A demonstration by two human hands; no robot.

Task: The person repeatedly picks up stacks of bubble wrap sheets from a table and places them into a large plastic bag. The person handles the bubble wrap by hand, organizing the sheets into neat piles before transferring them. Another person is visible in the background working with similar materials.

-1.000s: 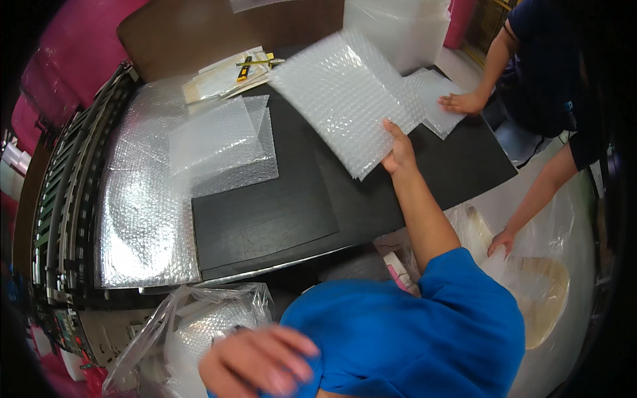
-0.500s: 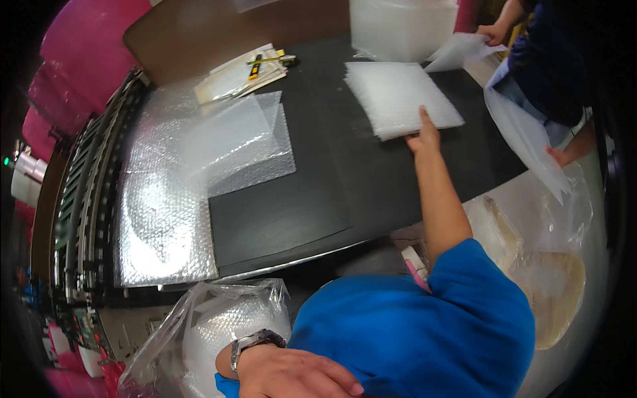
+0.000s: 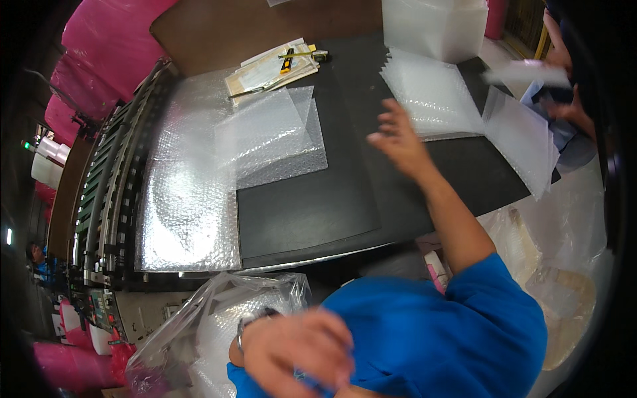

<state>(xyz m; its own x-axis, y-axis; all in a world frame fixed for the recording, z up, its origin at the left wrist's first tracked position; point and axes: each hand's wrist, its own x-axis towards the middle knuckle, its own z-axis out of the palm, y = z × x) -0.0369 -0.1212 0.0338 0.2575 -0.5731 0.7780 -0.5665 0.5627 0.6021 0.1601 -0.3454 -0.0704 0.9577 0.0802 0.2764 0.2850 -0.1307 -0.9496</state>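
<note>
My right hand (image 3: 398,139) is over the dark table (image 3: 318,212), fingers spread and holding nothing. It is just left of a stack of bubble-wrap sheets or pouches (image 3: 434,96) and looks apart from it. My left hand (image 3: 298,351), with a wristwatch (image 3: 249,322) on the wrist, hovers close to my body above a clear plastic bag of bubble wrap (image 3: 249,298). Motion smears its fingers, so its grip does not show. Left of centre, loose bubble-wrap sheets (image 3: 272,132) overlap a long bubble-wrap web (image 3: 189,212).
A roller machine (image 3: 109,179) borders the table's left. At the back are papers (image 3: 269,69) with a yellow cutter (image 3: 286,61) and a tall translucent stack (image 3: 434,30). On the right, a co-worker's blurred hands (image 3: 570,109) are near more pouches (image 3: 521,136). Pink rolls (image 3: 113,40) stand far left.
My right hand has let go of the bubble-wrap stack and moved left. My left hand has lifted slightly. The co-worker's pouches now lie at the table's right edge. The whole view has shifted.
</note>
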